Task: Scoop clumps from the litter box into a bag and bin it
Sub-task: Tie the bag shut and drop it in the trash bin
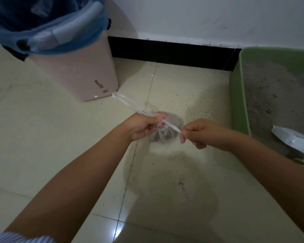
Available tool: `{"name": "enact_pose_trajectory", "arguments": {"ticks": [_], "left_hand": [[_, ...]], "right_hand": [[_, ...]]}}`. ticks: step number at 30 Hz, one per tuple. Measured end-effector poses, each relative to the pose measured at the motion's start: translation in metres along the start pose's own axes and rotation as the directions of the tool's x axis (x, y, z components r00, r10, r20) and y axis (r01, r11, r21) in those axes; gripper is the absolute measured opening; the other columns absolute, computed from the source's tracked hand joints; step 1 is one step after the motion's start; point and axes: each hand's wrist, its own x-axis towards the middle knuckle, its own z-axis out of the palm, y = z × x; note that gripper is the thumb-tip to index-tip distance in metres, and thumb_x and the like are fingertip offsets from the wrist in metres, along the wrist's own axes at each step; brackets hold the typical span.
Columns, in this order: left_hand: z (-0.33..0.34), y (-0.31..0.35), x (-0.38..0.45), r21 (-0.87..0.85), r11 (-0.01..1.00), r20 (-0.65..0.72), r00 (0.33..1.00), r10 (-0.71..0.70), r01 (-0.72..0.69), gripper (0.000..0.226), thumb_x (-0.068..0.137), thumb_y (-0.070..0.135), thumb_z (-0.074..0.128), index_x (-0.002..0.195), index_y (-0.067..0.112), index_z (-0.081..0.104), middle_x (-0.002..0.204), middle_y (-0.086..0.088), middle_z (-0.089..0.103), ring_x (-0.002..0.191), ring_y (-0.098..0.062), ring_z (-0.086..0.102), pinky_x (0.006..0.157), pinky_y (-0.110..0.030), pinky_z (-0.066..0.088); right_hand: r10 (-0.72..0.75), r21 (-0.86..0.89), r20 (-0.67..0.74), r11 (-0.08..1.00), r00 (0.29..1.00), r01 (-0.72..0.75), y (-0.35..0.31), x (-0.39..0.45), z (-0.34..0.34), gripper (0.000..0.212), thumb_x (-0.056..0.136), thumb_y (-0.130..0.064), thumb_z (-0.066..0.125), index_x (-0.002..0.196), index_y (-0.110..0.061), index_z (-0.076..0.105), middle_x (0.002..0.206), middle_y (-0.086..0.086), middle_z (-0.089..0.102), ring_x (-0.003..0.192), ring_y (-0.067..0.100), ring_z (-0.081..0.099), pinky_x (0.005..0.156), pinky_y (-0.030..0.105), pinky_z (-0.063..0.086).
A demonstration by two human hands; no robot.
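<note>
Hands pulling the ties of a small clear bag (162, 133) above the tiled floor (42, 137).
Left hand (144, 126) grips one tie, right hand (198, 133) pinches the other. Bare floor lies between the pink bin (81, 71) at the wall edge and the green litter box (239, 102).

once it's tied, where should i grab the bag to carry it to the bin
Probably by the twisted neck at the knot, from above. The bag hangs with its clumps low, and both the left hand and right hand already pinch its handle strips there. The bin stands open to the left.
</note>
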Motion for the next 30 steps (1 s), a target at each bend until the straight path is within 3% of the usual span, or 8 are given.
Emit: {"name": "enact_pose_trajectory", "arguments": {"ticks": [4,7,10,13,17,20,25,30], "left_hand": [[0.009,-0.007,-0.005,0.219,0.973,-0.138,0.985,0.106,-0.074,0.024,0.081,-0.013,0.057,0.069,0.007,0.061,0.06,0.0,0.064,0.058,-0.007,0.06,0.049,-0.009,0.048],[0.011,-0.008,-0.006,0.401,0.902,-0.114,0.969,0.221,-0.159,0.03,0.076,-0.016,0.063,0.06,0.01,0.059,0.07,-0.003,0.058,0.069,-0.011,0.058,0.062,-0.013,0.05],[0.01,-0.006,-0.011,0.52,0.831,-0.043,0.965,0.259,-0.199,0.031,0.073,-0.012,0.069,0.056,0.012,0.058,0.067,-0.003,0.058,0.07,-0.014,0.058,0.07,-0.02,0.05],[0.013,-0.005,-0.015,0.559,0.78,0.023,0.945,0.325,-0.281,0.03,0.073,-0.01,0.069,0.057,0.012,0.057,0.066,-0.002,0.058,0.065,-0.005,0.06,0.064,-0.015,0.05],[0.013,-0.002,-0.016,0.596,0.706,0.075,0.903,0.424,-0.381,0.03,0.073,-0.008,0.071,0.059,0.014,0.056,0.064,-0.001,0.056,0.054,0.008,0.056,0.058,-0.006,0.046],[0.009,-0.003,-0.014,0.71,0.584,0.039,0.85,0.525,-0.393,0.038,0.076,-0.003,0.069,0.056,0.021,0.048,0.069,-0.008,0.058,0.066,-0.009,0.058,0.064,-0.02,0.047],[0.005,-0.006,-0.001,0.941,0.113,0.109,0.604,0.79,-0.318,0.024,0.071,0.013,0.051,0.05,0.018,0.041,0.055,-0.002,0.043,0.061,-0.024,0.051,0.055,-0.019,0.022],[0.011,-0.013,0.008,0.944,0.309,-0.114,0.766,0.633,-0.115,0.015,0.089,0.004,0.046,0.09,0.013,0.034,0.074,-0.003,0.046,0.066,-0.019,0.042,0.056,-0.027,0.03]], "right_hand": [[0.158,-0.076,0.155,0.986,0.975,-0.147,0.023,0.001,0.007,0.028,0.095,-0.008,0.042,0.078,-0.01,0.065,0.04,-0.01,0.044,0.034,0.002,0.029,0.04,0.015,0.027],[0.255,-0.383,0.014,0.894,0.967,-0.231,0.023,0.011,0.009,0.025,0.094,-0.016,0.045,0.098,-0.004,0.067,0.068,-0.002,0.06,0.047,0.009,0.04,0.046,0.016,0.033],[0.003,-0.424,-0.276,0.897,0.961,-0.124,0.016,0.019,0.006,0.033,0.093,-0.015,0.049,0.123,-0.004,0.056,0.107,0.001,0.064,0.085,0.017,0.055,0.074,0.018,0.04],[-0.188,-0.344,-0.285,0.935,0.94,0.083,0.006,0.023,0.007,0.049,0.091,-0.008,0.05,0.138,-0.017,0.04,0.135,0.0,0.051,0.121,0.014,0.047,0.088,0.017,0.035],[-0.134,-0.429,-0.147,0.902,0.98,0.059,0.005,0.033,0.019,0.018,0.095,-0.014,0.045,0.104,-0.014,0.061,0.085,-0.003,0.055,0.08,0.014,0.05,0.06,0.006,0.032],[-0.15,-0.503,-0.168,0.863,0.974,0.046,0.002,0.036,0.018,0.038,0.096,-0.015,0.041,0.059,-0.023,0.04,0.06,-0.006,0.038,0.053,0.008,0.034,0.048,0.014,0.024],[-0.216,-0.547,-0.167,0.832,0.962,0.092,-0.007,0.039,0.024,0.029,0.095,-0.012,0.042,0.071,-0.01,0.057,0.059,-0.005,0.042,0.057,0.012,0.04,0.054,0.016,0.033],[-0.216,-0.504,-0.206,0.86,0.954,0.086,-0.003,0.046,0.027,0.034,0.094,-0.006,0.04,0.063,-0.011,0.051,0.06,-0.003,0.041,0.054,0.011,0.035,0.058,0.019,0.031]]}}
